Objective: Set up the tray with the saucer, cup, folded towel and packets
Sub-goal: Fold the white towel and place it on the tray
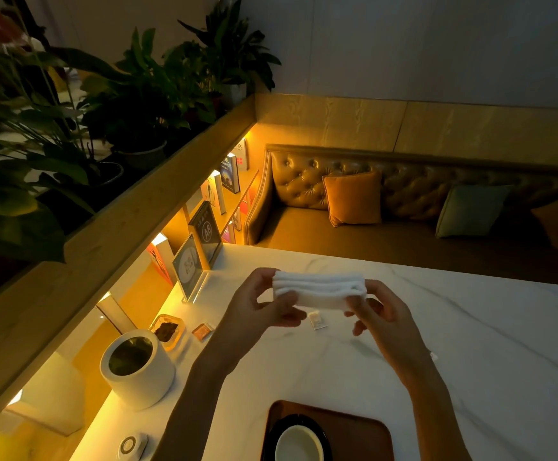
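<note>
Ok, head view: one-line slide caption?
Both hands, left and right, hold a folded towel above the table; cup on saucer already on tray.

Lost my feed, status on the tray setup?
Both hands hold folded towel above table. Cup, saucer on tray. Packets outstanding. Path clear.

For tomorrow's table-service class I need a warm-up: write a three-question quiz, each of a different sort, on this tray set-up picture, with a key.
1. True or false: the folded towel already lies on the tray.
2. Multiple choice: the white cup sits on (a) the bare table, (b) the dark saucer, (c) the towel.
3. Short answer: where is the white packet?

Key
1. False: the left hand and the right hand hold it above the table.
2. b
3. On the table, below the towel, not on the tray.
</note>
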The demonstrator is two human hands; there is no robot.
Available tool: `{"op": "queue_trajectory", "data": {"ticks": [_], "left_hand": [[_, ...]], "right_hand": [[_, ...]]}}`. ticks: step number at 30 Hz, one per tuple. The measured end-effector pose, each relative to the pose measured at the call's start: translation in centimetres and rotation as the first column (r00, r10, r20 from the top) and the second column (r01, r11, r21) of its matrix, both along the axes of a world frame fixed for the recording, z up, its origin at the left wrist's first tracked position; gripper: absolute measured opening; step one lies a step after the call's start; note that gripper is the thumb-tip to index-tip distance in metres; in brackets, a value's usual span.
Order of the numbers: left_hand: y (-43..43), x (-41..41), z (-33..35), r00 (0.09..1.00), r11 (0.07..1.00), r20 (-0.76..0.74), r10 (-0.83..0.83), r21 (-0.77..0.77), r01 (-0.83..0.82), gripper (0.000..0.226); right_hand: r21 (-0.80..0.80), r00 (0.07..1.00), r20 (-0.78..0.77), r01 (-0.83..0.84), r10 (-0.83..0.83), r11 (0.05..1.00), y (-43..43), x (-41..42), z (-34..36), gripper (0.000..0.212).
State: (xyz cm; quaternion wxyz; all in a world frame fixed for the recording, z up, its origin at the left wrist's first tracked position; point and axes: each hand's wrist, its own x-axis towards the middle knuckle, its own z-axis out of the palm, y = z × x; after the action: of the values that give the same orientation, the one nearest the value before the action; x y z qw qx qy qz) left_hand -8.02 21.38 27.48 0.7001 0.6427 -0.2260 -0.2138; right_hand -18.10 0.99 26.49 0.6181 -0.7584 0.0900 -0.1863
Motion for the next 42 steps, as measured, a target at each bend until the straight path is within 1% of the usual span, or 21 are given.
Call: {"op": "queue_trajectory", "data": {"ticks": [1,2,5,10,11,14,16,18,21,24,26,28,30,33,35,37,39,42], "left_hand": [[-0.1,-0.1,0.1,1.000,1.000,0.002,0.008,0.029,-0.008,0.035],[-0.1,-0.1,0.3,1.000,0.998,0.016,0.014,0.058,-0.014,0.033],[-0.4,-0.3,0.4,0.999,0.997,0.034,0.002,0.078,-0.005,0.033],[-0.8,-0.7,0.5,0.999,0.995,0.037,0.015,0.094,-0.018,0.041],[-0.9,-0.7,0.4,0.999,0.995,0.032,0.017,0.102,-0.020,0.041],[-1.1,-0.7,0.2,0.998,0.988,0.020,0.054,0.143,-0.057,0.039],[-1.3,-0.8,0.1,0.995,0.985,0.053,0.084,0.147,-0.091,0.030],[-1.6,-1.0,0.0,0.986,0.980,0.109,0.125,0.140,-0.140,0.016],[-2.0,-1.2,-0.1,0.967,0.968,0.174,0.187,0.136,-0.212,0.014],[-2.4,-1.4,-0.1,0.958,0.966,0.200,0.205,0.116,-0.231,0.026],[-2.5,-1.3,-0.1,0.957,0.970,0.200,0.209,0.083,-0.229,0.033],[-2.5,-1.3,0.0,0.965,0.972,0.146,0.218,0.057,-0.228,0.034],[-2.3,-1.2,-0.1,0.975,0.976,0.077,0.211,0.040,-0.214,0.029],[-2.0,-0.9,-0.6,0.982,0.979,0.048,0.182,0.082,-0.185,0.015],[-1.9,-0.9,-1.1,0.985,0.978,0.042,0.168,0.119,-0.172,0.017],[-1.8,-0.9,-1.7,0.990,0.979,0.001,0.138,0.149,-0.137,0.020],[-1.8,-1.0,-2.7,0.990,0.980,-0.096,0.105,0.177,-0.087,0.020],[-2.1,-1.4,-5.2,0.972,0.972,-0.227,0.059,0.234,-0.005,0.022]], "right_hand": [[-0.034,0.999,-0.025,0.024,-0.025,0.999,0.0,0.0,0.1,0.060],[-0.044,0.999,-0.033,0.031,-0.033,0.999,0.1,0.1,0.1,0.066],[-0.003,1.000,-0.012,-0.007,0.007,1.000,0.5,0.3,0.2,0.065],[0.044,1.000,-0.020,-0.009,0.009,0.999,1.5,0.8,0.4,0.066],[0.051,1.000,-0.027,0.004,-0.003,0.999,1.6,0.8,0.3,0.063],[0.069,0.998,-0.038,0.060,-0.058,0.996,1.8,0.9,0.0,0.038],[0.061,0.995,-0.050,0.090,-0.087,0.994,1.8,1.0,-0.2,0.029],[0.060,0.992,-0.048,0.117,-0.115,0.991,2.0,1.0,-0.3,0.026],[0.062,0.990,-0.009,0.139,-0.138,0.988,2.1,1.1,-0.2,0.021],[0.071,0.987,0.029,0.158,-0.161,0.985,2.1,1.1,-0.1,0.029],[0.072,0.985,0.049,0.162,-0.166,0.984,2.0,1.1,0.0,0.028],[0.078,0.982,0.053,0.178,-0.183,0.981,1.9,1.0,-0.1,0.025],[0.091,0.978,0.038,0.200,-0.204,0.976,1.7,1.0,-0.2,0.024],[0.086,0.980,0.021,0.195,-0.197,0.977,1.1,0.8,-0.5,0.020],[0.082,0.981,0.019,0.191,-0.193,0.978,0.8,0.5,-1.0,0.014],[0.086,0.981,0.001,0.192,-0.193,0.978,0.5,0.1,-2.1,0.008],[0.098,0.979,-0.054,0.201,-0.197,0.975,0.2,-0.4,-3.6,0.010],[0.140,0.964,-0.186,0.219,-0.192,0.966,-0.3,-1.9,-6.9,0.008]]}}
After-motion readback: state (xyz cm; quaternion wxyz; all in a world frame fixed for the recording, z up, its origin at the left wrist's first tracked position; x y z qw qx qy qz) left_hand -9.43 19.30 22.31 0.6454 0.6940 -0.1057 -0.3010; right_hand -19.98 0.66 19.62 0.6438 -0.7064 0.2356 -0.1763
